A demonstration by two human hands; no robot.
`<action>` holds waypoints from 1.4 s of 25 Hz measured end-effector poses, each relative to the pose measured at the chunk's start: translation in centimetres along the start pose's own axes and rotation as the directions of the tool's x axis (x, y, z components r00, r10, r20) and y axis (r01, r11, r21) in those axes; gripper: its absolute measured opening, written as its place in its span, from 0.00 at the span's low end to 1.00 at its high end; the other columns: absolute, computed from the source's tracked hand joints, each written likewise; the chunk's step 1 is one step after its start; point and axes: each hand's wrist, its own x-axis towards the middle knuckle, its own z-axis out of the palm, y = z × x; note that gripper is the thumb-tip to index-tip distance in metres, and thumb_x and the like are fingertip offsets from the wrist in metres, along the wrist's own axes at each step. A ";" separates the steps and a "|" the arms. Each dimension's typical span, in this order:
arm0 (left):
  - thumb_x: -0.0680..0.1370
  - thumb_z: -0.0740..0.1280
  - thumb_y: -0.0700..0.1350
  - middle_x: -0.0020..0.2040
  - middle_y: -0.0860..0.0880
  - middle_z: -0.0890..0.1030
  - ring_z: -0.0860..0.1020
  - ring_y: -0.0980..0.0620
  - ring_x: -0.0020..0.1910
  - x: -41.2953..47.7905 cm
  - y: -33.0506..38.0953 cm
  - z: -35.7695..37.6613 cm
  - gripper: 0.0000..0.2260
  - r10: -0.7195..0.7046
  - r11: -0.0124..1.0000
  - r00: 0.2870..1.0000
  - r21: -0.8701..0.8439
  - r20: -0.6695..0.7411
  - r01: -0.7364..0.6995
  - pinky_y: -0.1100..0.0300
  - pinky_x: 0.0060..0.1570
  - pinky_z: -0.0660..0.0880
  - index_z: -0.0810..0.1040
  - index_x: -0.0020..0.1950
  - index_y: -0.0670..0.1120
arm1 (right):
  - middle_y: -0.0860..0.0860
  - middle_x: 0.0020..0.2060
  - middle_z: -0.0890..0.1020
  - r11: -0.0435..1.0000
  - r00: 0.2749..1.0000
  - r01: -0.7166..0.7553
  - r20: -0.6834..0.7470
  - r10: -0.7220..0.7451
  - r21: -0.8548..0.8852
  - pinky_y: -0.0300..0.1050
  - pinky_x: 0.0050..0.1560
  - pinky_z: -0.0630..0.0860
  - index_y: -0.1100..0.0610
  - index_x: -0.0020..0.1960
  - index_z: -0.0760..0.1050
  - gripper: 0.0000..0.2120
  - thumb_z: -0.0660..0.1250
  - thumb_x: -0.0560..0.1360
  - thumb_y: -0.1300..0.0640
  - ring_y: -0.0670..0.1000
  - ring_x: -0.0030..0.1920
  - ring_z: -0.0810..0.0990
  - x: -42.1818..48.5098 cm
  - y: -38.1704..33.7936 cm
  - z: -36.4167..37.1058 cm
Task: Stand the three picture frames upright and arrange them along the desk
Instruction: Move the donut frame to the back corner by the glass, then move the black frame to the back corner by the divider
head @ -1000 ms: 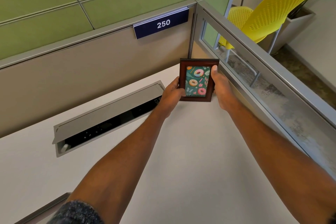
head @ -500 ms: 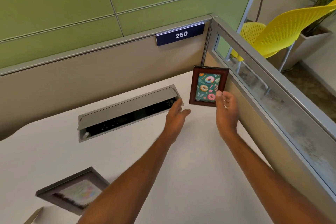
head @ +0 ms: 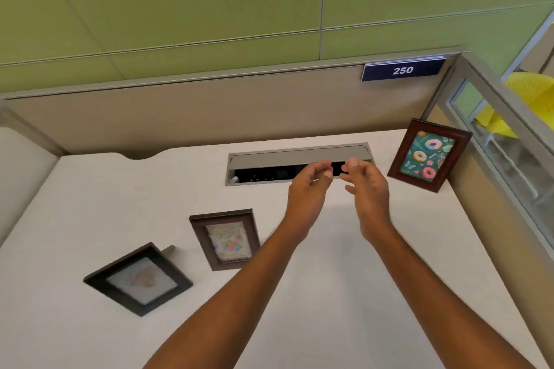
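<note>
Hovering over the white desk (head: pixel 344 293), both hands were empty and touched no frame. Left hand (head: pixel 308 189) had fingers loosely curled, apart, nothing between them; right hand (head: pixel 367 189) was the same, fingers spread and slightly bent, gripping nothing. The two hands sat close together, fingertips nearly meeting, in front of the grey cable tray (head: pixel 296 163) recessed in the desk, lid raised, dark slot showing. Donut picture frame (head: pixel 427 156), reddish-brown wood, stood upright at the desk's far right corner, tilted a little in the view, just beside the glass side partition (head: pixel 509 141); well clear of the right hand. Brown picture frame (head: pixel 226 240) with a pale pastel print lay flat on the desk, left of the left forearm, near it but apart. Black picture frame (head: pixel 138 278) lay flat too, rotated diamond-wise, further left and nearer the person; a small tan piece (head: pixel 168 249) poked out at its upper right edge, could not tell what it was. Flat frames were near each other, not touching. Blue "250" sign (head: pixel 403 70) hung on the beige back panel, green wall above. Yellow chair (head: pixel 524 99) was visible beyond the glass.
</note>
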 end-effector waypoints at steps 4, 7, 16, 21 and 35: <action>0.87 0.68 0.46 0.63 0.54 0.88 0.85 0.51 0.66 -4.0 1.5 -7.3 0.12 0.064 0.996 0.989 -0.060 -0.135 -0.072 0.46 0.73 0.80 0.85 0.68 0.54 | 0.45 0.53 0.89 0.998 0.986 0.032 0.161 -0.039 0.045 0.50 0.57 0.83 0.47 0.55 0.83 0.10 0.68 0.84 0.42 0.46 0.55 0.88 -4.4 -2.1 6.2; 0.87 0.68 0.44 0.62 0.53 0.89 0.86 0.53 0.65 -6.2 2.6 -13.6 0.12 0.102 0.992 0.967 -0.055 -0.233 -0.118 0.45 0.73 0.80 0.85 0.68 0.53 | 0.47 0.54 0.89 0.998 0.960 0.043 0.276 -0.052 0.039 0.50 0.58 0.84 0.51 0.58 0.83 0.12 0.67 0.85 0.44 0.47 0.56 0.88 -7.6 -3.2 11.4; 0.87 0.68 0.44 0.61 0.53 0.89 0.87 0.53 0.63 -11.9 1.5 -32.6 0.12 0.131 0.989 0.841 0.013 -0.526 -0.146 0.47 0.71 0.82 0.85 0.68 0.52 | 0.49 0.55 0.88 1.000 0.833 0.027 0.553 -0.023 0.001 0.48 0.60 0.84 0.51 0.60 0.83 0.12 0.69 0.84 0.44 0.50 0.57 0.88 -17.3 -1.9 26.3; 0.86 0.69 0.46 0.62 0.56 0.89 0.85 0.56 0.65 -14.1 -1.6 -38.3 0.10 0.100 0.994 0.789 0.030 -0.607 -0.103 0.54 0.70 0.81 0.85 0.66 0.56 | 0.42 0.54 0.88 0.994 0.781 0.013 0.622 0.058 -0.109 0.42 0.59 0.82 0.43 0.59 0.82 0.12 0.70 0.80 0.38 0.43 0.57 0.85 -20.2 1.5 30.5; 0.76 0.61 0.79 0.60 0.57 0.88 0.83 0.51 0.67 -18.2 -12.6 -40.2 0.32 -0.264 0.964 0.824 -0.152 -0.501 0.216 0.46 0.73 0.76 0.85 0.62 0.56 | 0.34 0.58 0.84 0.906 0.711 -0.172 0.588 0.386 -0.387 0.44 0.65 0.72 0.33 0.58 0.79 0.31 0.60 0.67 0.14 0.39 0.65 0.79 -20.9 8.4 30.1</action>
